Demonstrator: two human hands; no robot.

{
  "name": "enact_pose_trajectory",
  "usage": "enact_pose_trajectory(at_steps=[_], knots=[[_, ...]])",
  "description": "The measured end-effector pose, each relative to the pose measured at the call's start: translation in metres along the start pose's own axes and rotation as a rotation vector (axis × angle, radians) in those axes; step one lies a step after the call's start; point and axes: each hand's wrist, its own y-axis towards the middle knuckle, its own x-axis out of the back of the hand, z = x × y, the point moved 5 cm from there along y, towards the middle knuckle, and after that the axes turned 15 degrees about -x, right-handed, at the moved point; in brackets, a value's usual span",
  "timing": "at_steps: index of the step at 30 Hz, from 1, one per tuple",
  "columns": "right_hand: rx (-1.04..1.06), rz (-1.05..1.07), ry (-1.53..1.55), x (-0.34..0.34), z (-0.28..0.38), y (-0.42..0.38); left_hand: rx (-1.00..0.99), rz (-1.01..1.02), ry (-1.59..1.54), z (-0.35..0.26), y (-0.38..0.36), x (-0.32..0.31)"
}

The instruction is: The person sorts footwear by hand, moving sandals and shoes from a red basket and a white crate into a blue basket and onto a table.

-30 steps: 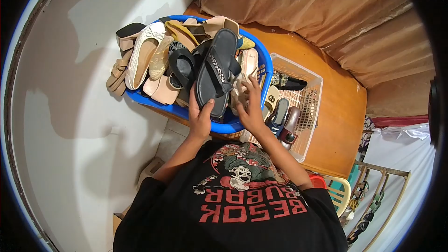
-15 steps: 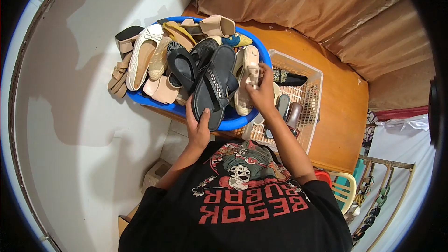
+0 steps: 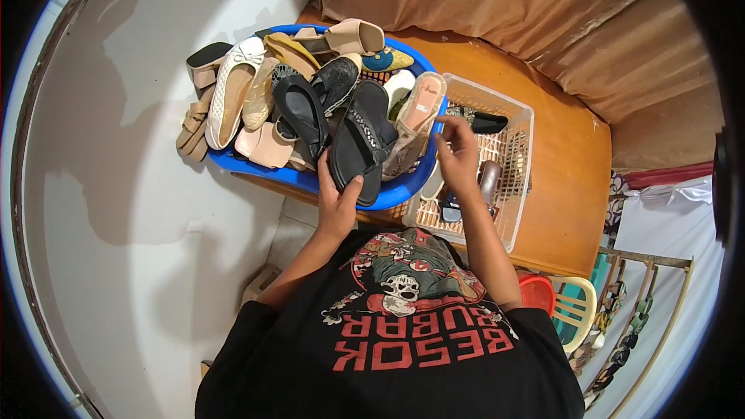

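My left hand (image 3: 335, 208) grips the heel end of a black sandal (image 3: 349, 157) with a patterned strap, held tilted over the shoe pile. Close beside it lies another black thong sandal (image 3: 301, 109). My right hand (image 3: 461, 159) is open, fingers loosely bent and apart, just past the right rim of the blue basket (image 3: 260, 173). Nearest to it, a beige sandal (image 3: 424, 102) leans sole-down against that rim. A white flat with a bow (image 3: 232, 101), a black woven shoe (image 3: 338, 81) and a beige block-heel sandal (image 3: 355, 36) are also in the heap.
To the right, a white plastic crate (image 3: 531, 140) holds several shoes, among them a brown one (image 3: 490, 181). Both containers sit on a wooden table (image 3: 566, 186). A curtain (image 3: 535, 46) hangs behind. A red bowl (image 3: 535, 295) and yellow chair (image 3: 582, 314) stand lower right.
My right hand has let go of the beige sandal and drawn back to the right. The black sandal in my left hand has shifted slightly right, apart from its neighbour.
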Motion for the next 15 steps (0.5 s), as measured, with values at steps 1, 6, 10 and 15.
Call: enact_pose_trajectory(at_steps=[1,6,10,15], knots=[[0.011,-0.004,-0.041,0.004,0.005,0.003,-0.001,-0.008,0.002,0.003,-0.002,0.000],[0.179,0.082,-0.802,-0.009,0.011,0.009,-0.031,0.145,0.204,0.020,-0.009,-0.006],[0.170,0.001,-1.007,-0.042,-0.009,-0.001,0.150,0.170,-0.127,0.040,-0.015,-0.018],[0.106,0.087,-0.807,-0.031,0.003,0.006,0.090,0.229,0.185,0.039,-0.021,-0.012]])
